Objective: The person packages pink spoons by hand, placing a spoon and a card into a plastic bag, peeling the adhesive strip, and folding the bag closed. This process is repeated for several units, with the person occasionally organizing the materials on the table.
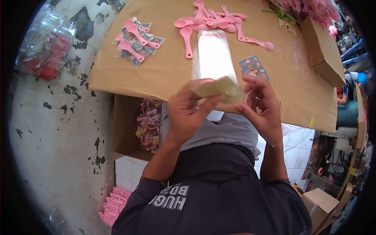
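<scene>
My left hand (185, 111) is closed on a flat yellowish card (222, 89), its thumb over the near side; motion blurs the card. Close to the card's right edge is my right hand (261, 100), fingers bent and thumb apart from them. Just beyond my hands lies a stack of clear plastic bags (214, 55) with a bright glare on it. Printed blue cards (254, 67) rest on the table to the right of the stack. A heap of pink measuring spoons (211, 18) spreads behind it, with one single spoon (187, 41) at its left.
Bagged pink spoons with cards (137, 41) lie at the table's left. An open cardboard box (323, 51) stands at right near pink bundles (313, 9). Below the table edge, a box (127, 125) holds packed spoons (149, 127). Another person's arm (342, 96) shows far right.
</scene>
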{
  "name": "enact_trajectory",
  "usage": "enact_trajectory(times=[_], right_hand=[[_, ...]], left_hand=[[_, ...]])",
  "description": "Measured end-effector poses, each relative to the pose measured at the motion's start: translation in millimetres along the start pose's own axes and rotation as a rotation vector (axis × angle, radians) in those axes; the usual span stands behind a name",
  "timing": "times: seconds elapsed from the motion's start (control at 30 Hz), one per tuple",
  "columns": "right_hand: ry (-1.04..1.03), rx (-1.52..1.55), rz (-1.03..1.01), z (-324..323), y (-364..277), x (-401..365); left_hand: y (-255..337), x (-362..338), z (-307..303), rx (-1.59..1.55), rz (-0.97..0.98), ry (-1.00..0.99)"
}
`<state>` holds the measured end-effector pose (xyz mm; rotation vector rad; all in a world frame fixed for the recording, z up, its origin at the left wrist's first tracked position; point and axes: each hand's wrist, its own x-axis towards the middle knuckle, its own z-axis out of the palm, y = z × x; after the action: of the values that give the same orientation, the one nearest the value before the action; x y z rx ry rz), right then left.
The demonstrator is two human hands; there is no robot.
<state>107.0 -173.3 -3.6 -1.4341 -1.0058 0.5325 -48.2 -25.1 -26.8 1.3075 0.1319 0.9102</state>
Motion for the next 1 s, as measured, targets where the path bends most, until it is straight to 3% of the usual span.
enact_trajectory(times=[0.03,0.13,0.23,0.27,0.33,0.37,0.47,0.6,0.63,0.67,0.7,0.77,0.83,0.87,1.0], right_hand=[[0.014,-0.130,0.039,-2.1,0.5,-1.5],[-0.038,-0.162,0.078,-21.2,5.1,-7.9],[-0.021,-0.021,0.117,-37.8,-2.5,-12.4],[-0.015,-0.005,0.092,-43.1,-3.9,-13.0],[0.016,-0.016,0.099,-49.1,-8.4,-13.3],[0.049,-0.029,0.109,-51.5,-9.8,-13.0],[0.140,-0.071,0.099,-55.1,-1.7,-10.4],[0.249,-0.125,0.156,-55.8,11.8,-7.5],[0.268,-0.118,0.162,-56.5,15.4,-5.2],[0.284,-0.130,0.174,-56.5,16.0,-2.4],[0.296,-0.133,0.184,-57.7,16.5,-1.2],[0.298,-0.131,0.184,-62.4,15.5,0.0],[0.282,-0.108,0.174,-58.7,14.2,1.0],[0.301,-0.083,0.157,-56.7,13.3,1.2],[0.291,-0.067,0.158,-56.3,11.4,-1.6]], left_hand=[[3.4,6.9,-6.5,0.004,0.005,0.002],[16.9,35.2,-36.5,0.377,0.380,0.029],[34.0,68.0,-81.0,0.822,0.577,0.051],[37.2,77.0,-94.4,0.820,0.579,0.048],[43.9,90.5,-114.7,1.285,0.291,0.137],[45.7,90.0,-119.8,1.283,0.300,0.133],[42.7,75.9,-112.4,1.207,0.199,0.177],[53.2,30.1,-69.0,0.383,0.487,0.129],[69.8,7.6,-55.9,-0.069,0.345,0.337],[80.9,11.8,-33.0,0.161,0.586,0.185],[98.7,6.5,-20.8,-0.366,0.595,0.111],[116.1,11.1,4.7,-0.226,1.002,-0.015],[133.1,17.0,37.1,-0.279,0.956,-0.232],[135.8,12.0,42.7,-0.269,0.955,-0.230],[154.2,-6.9,51.6,-0.171,0.628,-0.209]])
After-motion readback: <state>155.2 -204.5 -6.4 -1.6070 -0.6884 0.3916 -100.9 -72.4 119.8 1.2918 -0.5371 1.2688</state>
